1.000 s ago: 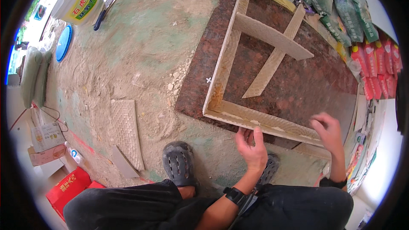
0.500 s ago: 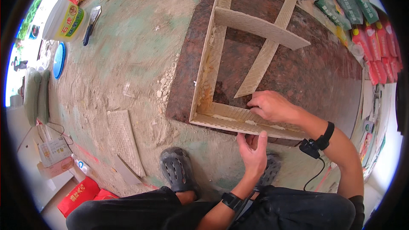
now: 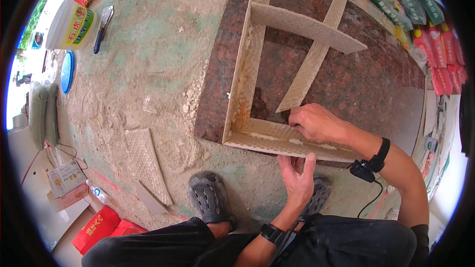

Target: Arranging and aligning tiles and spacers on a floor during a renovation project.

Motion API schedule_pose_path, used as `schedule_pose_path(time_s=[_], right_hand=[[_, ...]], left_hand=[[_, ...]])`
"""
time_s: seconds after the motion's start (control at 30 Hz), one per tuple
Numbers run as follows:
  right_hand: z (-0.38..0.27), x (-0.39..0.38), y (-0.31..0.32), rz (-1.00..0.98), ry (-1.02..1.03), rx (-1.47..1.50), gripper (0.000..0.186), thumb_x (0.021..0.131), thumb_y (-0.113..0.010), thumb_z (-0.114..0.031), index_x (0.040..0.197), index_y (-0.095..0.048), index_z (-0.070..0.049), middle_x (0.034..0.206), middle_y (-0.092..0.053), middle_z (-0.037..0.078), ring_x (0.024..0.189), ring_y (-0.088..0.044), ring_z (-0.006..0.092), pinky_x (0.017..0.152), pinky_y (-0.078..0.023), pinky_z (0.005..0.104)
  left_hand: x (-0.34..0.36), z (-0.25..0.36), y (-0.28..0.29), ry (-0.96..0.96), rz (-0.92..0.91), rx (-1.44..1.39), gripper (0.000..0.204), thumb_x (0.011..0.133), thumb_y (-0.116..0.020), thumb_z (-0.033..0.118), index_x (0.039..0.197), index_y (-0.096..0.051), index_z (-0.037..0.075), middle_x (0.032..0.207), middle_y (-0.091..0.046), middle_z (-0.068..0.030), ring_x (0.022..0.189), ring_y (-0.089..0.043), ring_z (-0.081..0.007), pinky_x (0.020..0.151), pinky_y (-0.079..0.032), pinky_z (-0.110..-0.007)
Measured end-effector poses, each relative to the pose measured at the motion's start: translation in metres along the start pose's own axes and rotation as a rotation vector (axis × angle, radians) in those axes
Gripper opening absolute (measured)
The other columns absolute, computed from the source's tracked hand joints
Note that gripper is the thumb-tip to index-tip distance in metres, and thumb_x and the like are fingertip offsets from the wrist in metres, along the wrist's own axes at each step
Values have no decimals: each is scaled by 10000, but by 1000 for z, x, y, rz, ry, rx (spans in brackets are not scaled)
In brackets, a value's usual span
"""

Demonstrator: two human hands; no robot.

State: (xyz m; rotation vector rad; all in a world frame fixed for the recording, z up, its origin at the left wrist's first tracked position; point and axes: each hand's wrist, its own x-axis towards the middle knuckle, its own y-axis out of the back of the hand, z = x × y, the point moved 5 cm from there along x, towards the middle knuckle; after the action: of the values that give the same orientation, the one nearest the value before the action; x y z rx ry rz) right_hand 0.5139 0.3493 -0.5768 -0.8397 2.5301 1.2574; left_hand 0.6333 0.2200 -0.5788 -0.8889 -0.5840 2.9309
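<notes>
We position the front tile strip (image 3: 269, 145) along the near edge of the dark red stone slab (image 3: 376, 89), where its left end meets the long side strip (image 3: 236, 79) at a corner. We place the left hand (image 3: 298, 175) at the outer side of the front strip, thumb and fingers spread apart, tips at its edge. We set the right hand (image 3: 316, 122) over the inner side, fingers curled inward; their tips are partly hidden, so we cannot tell whether they pinch anything. Between the corner and this hand, we note pale paste (image 3: 264, 137) along the front strip. Farther in, we find a cross strip (image 3: 307, 27) standing out from the side strip and passing over a flat diagonal strip (image 3: 308, 74). On the floor to the left, we locate loose tile pieces (image 3: 145, 163), a scraper (image 3: 102, 32), a white tub (image 3: 59, 24) and a blue lid (image 3: 67, 72).
</notes>
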Motion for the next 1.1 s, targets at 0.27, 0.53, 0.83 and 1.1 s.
schedule_pose_path(time_s=[0.27,0.53,0.83,1.1], right_hand=[[-2,0,1,13,2,-2,115,796,-660,-13,879,-719,39,936,-721,213,899,-699,449,771,-547,525],[-1,1,-2,7,16,-16,98,828,-724,-45,902,-718,19,923,-693,178,905,-678,423,779,-530,523],[-2,-2,0,21,27,4,97,824,-719,-45,899,-720,17,928,-691,179,899,-674,421,774,-526,520],[-2,4,-4,28,42,-20,160,789,-754,-69,933,-749,0,935,-710,184,908,-679,424,794,-534,506]], left_hand=[[2,1,1,41,-44,-16,648,1009,-711,107,1531,-359,-46,1446,-361,-119,1351,-485,-240,1166,-387,-381],[2,1,3,59,-47,-33,646,1009,-717,109,1528,-366,-50,1445,-369,-117,1351,-490,-239,1167,-389,-383],[4,-1,4,-20,-58,75,599,1031,-694,123,1519,-372,-5,1369,-534,-96,1198,-550,-154,1007,-472,-310],[4,0,8,-44,12,9,623,989,-744,134,1481,-419,-67,1400,-386,-148,1305,-533,-267,1144,-450,-409]])
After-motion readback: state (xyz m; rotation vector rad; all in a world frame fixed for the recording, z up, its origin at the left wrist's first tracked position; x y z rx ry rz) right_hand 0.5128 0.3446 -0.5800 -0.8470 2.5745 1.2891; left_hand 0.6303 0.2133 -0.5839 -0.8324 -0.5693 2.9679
